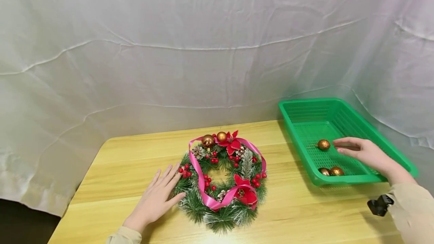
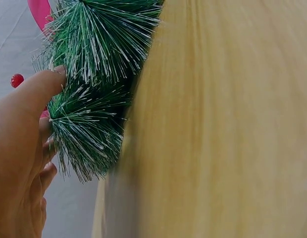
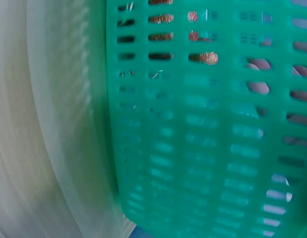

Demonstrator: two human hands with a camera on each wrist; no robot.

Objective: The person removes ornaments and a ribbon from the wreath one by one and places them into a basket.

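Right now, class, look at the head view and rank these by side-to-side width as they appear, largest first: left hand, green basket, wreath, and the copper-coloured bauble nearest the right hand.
1. Green basket
2. Wreath
3. Left hand
4. Copper-coloured bauble, by far the smallest

Bare hands [image 1: 157,193], pale beige sleeves [image 1: 413,209], small black device [image 1: 380,205] at right.

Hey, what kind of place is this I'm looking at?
Probably a curtained-off workspace or makeshift booth, though I can't be sure. Pale, wrinkled fabric hangs around a wooden table, where a decorated wreath lies beside a green basket holding baubles.
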